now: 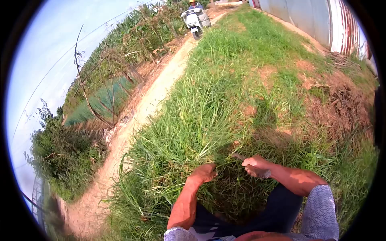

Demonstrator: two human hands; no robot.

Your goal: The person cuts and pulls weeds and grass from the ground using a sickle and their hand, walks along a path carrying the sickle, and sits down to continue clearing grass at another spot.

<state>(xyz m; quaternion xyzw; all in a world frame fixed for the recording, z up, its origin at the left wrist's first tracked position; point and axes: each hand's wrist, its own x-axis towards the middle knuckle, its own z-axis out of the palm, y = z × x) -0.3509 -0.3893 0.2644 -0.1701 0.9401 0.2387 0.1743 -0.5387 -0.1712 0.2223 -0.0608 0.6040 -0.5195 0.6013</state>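
Note:
Low in the tall green grass, my left hand is closed, its fingers curled around some grass blades. Just to its right, my right hand grips a hand tool with a narrow greyish-brown shaft. That shaft points left toward the grass in front of my left hand; its far end blends into the blades, so I cannot tell its full shape. Both forearms reach forward over my dark-trousered knees. Shaded, thinner grass lies between the knees.
A pale dirt path runs along the left. On it, at the top, a person rides a white scooter. A metal sheet wall stands at upper right. Dry brown brush lies on the right; bushes grow across the path.

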